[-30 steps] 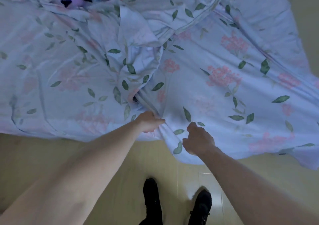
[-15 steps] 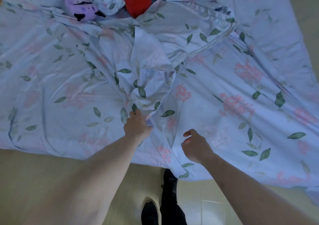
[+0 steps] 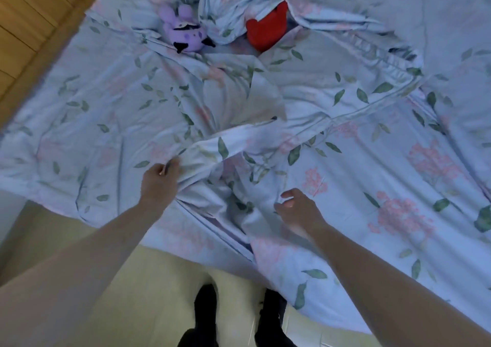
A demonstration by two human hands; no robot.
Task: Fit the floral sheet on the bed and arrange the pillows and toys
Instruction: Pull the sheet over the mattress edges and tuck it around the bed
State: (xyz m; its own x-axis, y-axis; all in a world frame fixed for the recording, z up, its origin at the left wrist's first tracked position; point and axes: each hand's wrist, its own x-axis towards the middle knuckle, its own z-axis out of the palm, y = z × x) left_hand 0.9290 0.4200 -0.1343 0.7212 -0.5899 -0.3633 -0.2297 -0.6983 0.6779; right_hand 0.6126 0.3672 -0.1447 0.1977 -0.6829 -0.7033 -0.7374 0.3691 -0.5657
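Floral sheet (image 3: 345,160): one; plush toys: two; left hand (image 3: 159,180) gripping.

The pale blue floral sheet (image 3: 345,187) is spread rumpled over the bed. A purple plush (image 3: 184,31) and a red toy (image 3: 267,29) are nestled in its far folds.

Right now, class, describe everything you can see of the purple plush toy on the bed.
The purple plush toy is soft lilac fabric with two long ears, darker purple spots and black trim at its lower end. It lies on the floral sheet near the bed's far side, partly nestled in folds. Neither hand touches it; a red plush lies apart, to its right.
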